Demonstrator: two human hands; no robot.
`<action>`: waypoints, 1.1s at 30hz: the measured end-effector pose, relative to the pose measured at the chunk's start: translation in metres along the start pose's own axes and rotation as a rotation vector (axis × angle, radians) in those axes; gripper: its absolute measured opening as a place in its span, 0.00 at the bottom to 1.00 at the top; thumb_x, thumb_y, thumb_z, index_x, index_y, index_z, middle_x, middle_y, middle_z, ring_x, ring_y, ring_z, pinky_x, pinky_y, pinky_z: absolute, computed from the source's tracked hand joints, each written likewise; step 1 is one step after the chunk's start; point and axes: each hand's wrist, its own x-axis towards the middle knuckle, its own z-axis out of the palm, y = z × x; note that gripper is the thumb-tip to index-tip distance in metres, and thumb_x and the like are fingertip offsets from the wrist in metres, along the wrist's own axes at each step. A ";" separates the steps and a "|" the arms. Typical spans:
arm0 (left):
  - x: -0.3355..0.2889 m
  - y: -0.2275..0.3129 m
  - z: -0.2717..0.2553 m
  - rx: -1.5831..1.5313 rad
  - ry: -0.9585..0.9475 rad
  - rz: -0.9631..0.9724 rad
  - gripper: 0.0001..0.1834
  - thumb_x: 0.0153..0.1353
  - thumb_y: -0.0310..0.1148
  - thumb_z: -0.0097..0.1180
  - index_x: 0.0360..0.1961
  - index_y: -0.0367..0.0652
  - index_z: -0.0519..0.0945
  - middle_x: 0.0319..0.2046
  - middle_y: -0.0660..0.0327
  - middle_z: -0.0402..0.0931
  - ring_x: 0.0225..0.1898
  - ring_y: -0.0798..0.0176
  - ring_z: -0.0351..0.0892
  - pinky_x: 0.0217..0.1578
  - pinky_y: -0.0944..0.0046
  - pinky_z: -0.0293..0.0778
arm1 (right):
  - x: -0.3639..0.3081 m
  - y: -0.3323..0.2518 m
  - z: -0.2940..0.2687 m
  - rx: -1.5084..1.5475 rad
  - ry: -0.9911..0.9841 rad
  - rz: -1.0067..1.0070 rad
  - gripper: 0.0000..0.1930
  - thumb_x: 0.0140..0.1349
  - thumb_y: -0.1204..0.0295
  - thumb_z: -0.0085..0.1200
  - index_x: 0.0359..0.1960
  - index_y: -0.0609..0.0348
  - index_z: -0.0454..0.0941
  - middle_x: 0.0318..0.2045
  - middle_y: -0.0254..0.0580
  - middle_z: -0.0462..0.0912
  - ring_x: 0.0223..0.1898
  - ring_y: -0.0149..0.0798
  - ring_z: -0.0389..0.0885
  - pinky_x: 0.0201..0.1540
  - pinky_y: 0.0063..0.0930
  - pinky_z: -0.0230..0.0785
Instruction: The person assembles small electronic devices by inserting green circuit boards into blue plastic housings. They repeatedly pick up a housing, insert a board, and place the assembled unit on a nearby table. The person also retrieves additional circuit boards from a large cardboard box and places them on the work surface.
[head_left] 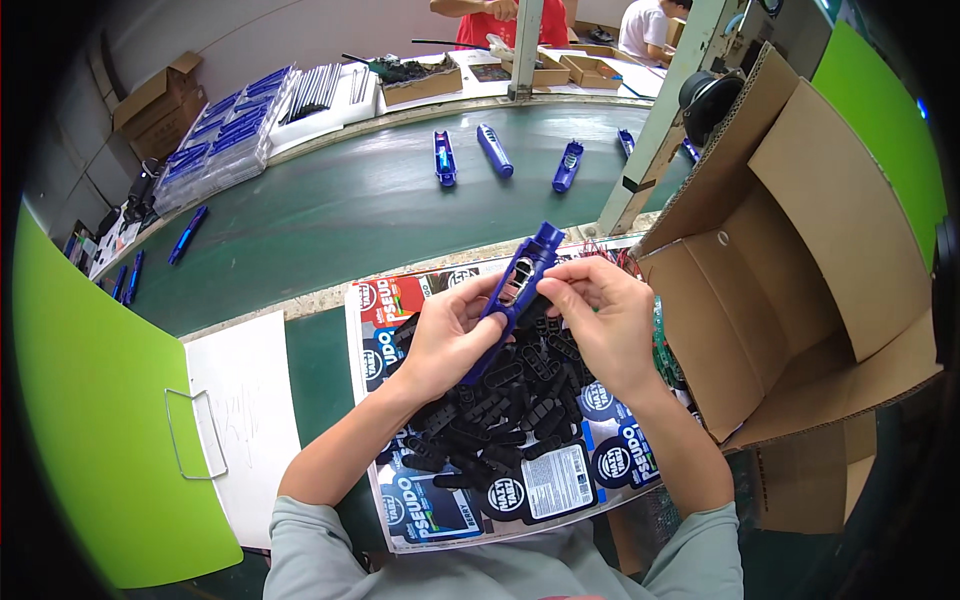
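While both hands meet above a heap of small black plastic parts (500, 425), the left hand (450, 335) grips a long blue plastic housing (517, 290) from below, holding it tilted with its rounded end pointing up and away. The right hand (600, 320) pinches the housing's upper side, fingertips closed on it near a small black piece. The heap lies on a printed sheet (450, 515). An open cardboard box (800, 260) stands just right. More blue housings (495, 150) lie on the green conveyor belt (330, 215) beyond.
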 end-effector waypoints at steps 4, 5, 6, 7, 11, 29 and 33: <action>-0.003 0.003 0.002 -0.031 -0.060 -0.030 0.25 0.66 0.20 0.55 0.64 0.32 0.71 0.53 0.56 0.78 0.50 0.68 0.81 0.50 0.64 0.82 | 0.012 -0.001 0.009 -0.377 0.029 -0.543 0.07 0.54 0.80 0.65 0.35 0.64 0.81 0.31 0.46 0.83 0.32 0.49 0.84 0.34 0.38 0.76; -0.004 0.004 0.003 -0.033 -0.048 -0.025 0.24 0.66 0.20 0.56 0.63 0.32 0.72 0.52 0.57 0.79 0.48 0.69 0.81 0.49 0.65 0.81 | 0.013 0.000 0.012 -0.398 0.034 -0.569 0.07 0.54 0.80 0.65 0.35 0.64 0.81 0.31 0.45 0.83 0.32 0.48 0.83 0.34 0.39 0.76; -0.004 0.005 0.004 -0.035 -0.034 -0.019 0.23 0.66 0.21 0.56 0.62 0.32 0.73 0.51 0.57 0.80 0.47 0.69 0.82 0.48 0.66 0.81 | 0.014 0.002 0.015 -0.418 0.038 -0.598 0.07 0.54 0.80 0.65 0.34 0.64 0.81 0.31 0.44 0.83 0.32 0.48 0.83 0.34 0.40 0.76; -0.005 0.005 0.006 -0.037 -0.021 -0.012 0.22 0.67 0.22 0.57 0.62 0.32 0.73 0.50 0.57 0.80 0.46 0.70 0.82 0.47 0.67 0.81 | 0.013 0.003 0.016 -0.473 0.053 -0.620 0.07 0.53 0.79 0.65 0.34 0.63 0.81 0.31 0.44 0.83 0.32 0.46 0.83 0.35 0.39 0.74; -0.005 -0.001 0.002 0.038 0.052 -0.008 0.18 0.68 0.24 0.57 0.58 0.31 0.76 0.46 0.58 0.82 0.42 0.72 0.83 0.44 0.70 0.80 | 0.008 -0.001 0.018 -0.601 0.060 -0.665 0.07 0.53 0.78 0.65 0.33 0.61 0.82 0.33 0.41 0.82 0.34 0.43 0.81 0.39 0.38 0.68; -0.011 -0.003 0.009 0.442 0.098 0.250 0.13 0.66 0.21 0.58 0.52 0.32 0.80 0.35 0.62 0.80 0.33 0.74 0.81 0.33 0.74 0.76 | 0.022 -0.019 -0.021 -0.442 -0.138 -0.099 0.19 0.53 0.69 0.70 0.43 0.65 0.79 0.32 0.45 0.83 0.35 0.45 0.83 0.42 0.40 0.74; -0.005 0.003 0.005 0.203 0.075 -0.021 0.17 0.68 0.25 0.56 0.57 0.32 0.77 0.37 0.62 0.82 0.33 0.73 0.82 0.31 0.74 0.77 | 0.021 0.004 -0.056 -0.178 -0.010 0.025 0.14 0.57 0.67 0.67 0.36 0.66 0.83 0.28 0.47 0.85 0.31 0.47 0.85 0.36 0.40 0.75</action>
